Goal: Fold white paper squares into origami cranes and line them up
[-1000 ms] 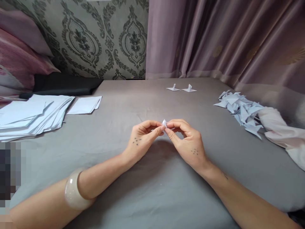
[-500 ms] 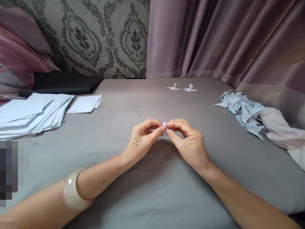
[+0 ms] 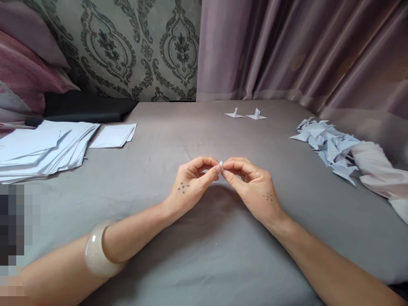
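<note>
Patterned grey wallpaper (image 3: 143,51) and mauve curtains (image 3: 229,46) form the background of the head view, with a grey cloth-covered surface (image 3: 165,136) extending before them. At centre, the left hand (image 3: 188,182) and the right hand (image 3: 256,187) meet at a small folded paper (image 3: 221,163). Thumb and fingers of the left hand are pinched on its left side; those of the right hand are clamped likewise on its right, so that little more than a narrow tip shows between them. A pale bangle (image 3: 97,250) encircles the left forearm; dark dots mark the back of each hand. Farther back, a left paper figure (image 3: 235,113) and a right paper figure (image 3: 256,114) sit side by side, each with an upright part. At right, a heap of folded paper (image 3: 333,142) lies beside a whitish cloth (image 3: 374,163). At left, a large paper stack (image 3: 60,148) lies just beside a smaller paper stack (image 3: 113,136), with a black item (image 3: 89,106) behind and pink fabric (image 3: 28,68) beyond
</note>
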Available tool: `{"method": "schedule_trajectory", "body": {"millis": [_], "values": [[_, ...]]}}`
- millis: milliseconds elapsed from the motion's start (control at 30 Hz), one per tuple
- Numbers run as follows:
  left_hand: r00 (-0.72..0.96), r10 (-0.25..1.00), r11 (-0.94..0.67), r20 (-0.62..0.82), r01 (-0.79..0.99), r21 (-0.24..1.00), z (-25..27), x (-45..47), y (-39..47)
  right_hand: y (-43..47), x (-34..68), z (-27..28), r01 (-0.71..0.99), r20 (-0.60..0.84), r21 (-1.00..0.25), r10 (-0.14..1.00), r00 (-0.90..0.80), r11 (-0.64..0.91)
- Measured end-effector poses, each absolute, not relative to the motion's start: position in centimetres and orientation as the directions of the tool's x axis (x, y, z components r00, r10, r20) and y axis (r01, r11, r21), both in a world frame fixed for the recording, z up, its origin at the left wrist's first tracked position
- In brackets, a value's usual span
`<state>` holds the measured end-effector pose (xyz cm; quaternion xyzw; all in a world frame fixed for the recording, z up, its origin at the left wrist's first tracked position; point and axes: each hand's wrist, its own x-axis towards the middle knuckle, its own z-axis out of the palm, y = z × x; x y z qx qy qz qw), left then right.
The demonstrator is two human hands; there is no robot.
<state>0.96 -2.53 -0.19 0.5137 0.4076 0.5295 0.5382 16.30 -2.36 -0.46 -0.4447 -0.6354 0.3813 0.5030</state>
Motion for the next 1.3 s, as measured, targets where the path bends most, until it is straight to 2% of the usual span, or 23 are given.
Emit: {"method": "schedule_trajectory", "body": {"millis": [300, 467, 767, 867, 1000, 1167, 1300], "values": [[0.124, 0.984, -0.114, 0.127, -0.109, 0.987, -0.6, 1.0, -2.5, -2.5, 16.0, -0.5, 0.225, 0.311, -0.921, 0.948, -0.07, 0.318], [0.105, 0.983, -0.142, 0.151, -0.087, 0.986, -0.8, 1.1, -2.5, -2.6, 15.7, -0.8, 0.176, 0.301, -0.938, 0.954, -0.011, 0.298], [0.124, 0.963, -0.217, 0.239, -0.167, 0.962, -1.1, 1.0, -2.5, -2.4, 15.8, -0.6, 0.127, 0.29, -0.949, 0.957, 0.004, 0.287], [0.14, 0.966, -0.186, 0.216, -0.197, 0.962, -1.3, 0.9, -2.4, -2.4, 16.0, -0.5, 0.127, 0.25, -0.959, 0.968, -0.032, 0.252], [0.157, 0.964, -0.19, 0.214, -0.153, 0.97, -1.3, 0.8, -2.4, -2.4, 16.4, -0.3, 0.132, 0.143, -0.978, 0.98, -0.138, 0.161], [0.162, 0.967, -0.19, 0.197, -0.058, 0.98, -1.1, 0.6, -2.4, -2.3, 16.7, 0.1, 0.188, 0.18, -0.961, 0.974, -0.138, 0.204], [0.211, 0.968, -0.127, 0.134, -0.046, 0.991, -1.1, 0.5, -2.4, -2.0, 17.0, 0.2, 0.192, 0.113, -0.971, 0.979, -0.168, 0.145]]}}
